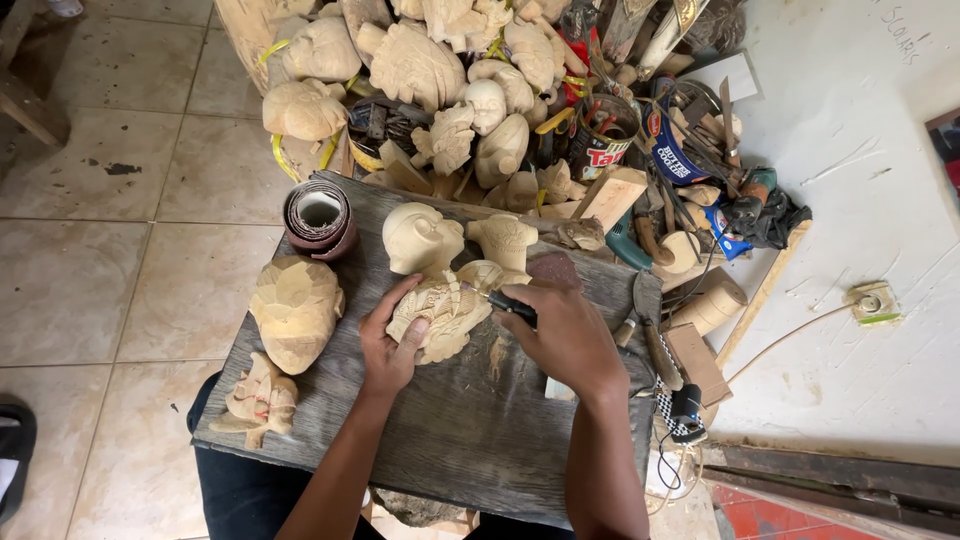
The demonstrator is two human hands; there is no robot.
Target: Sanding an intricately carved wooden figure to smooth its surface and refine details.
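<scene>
Desk (470, 430): dark weathered plank, frame centre, over pale tiled floor (90, 260). Carved wooden head (440, 318) at centre, left hand (388, 345) closed round it; right hand (565, 335) gripping black-handled tool (512, 307). Sandpaper roll (320, 218) upper left; unfinished carvings (420, 70) heaped above.

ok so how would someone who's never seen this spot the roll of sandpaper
Start at the dark wooden board across the person's lap and go to its far left corner. The sandpaper roll lies there, a reddish-brown coil with a pale hollow centre. Everything beside it is pale carved wood; it alone is wound in dark layers.
</scene>
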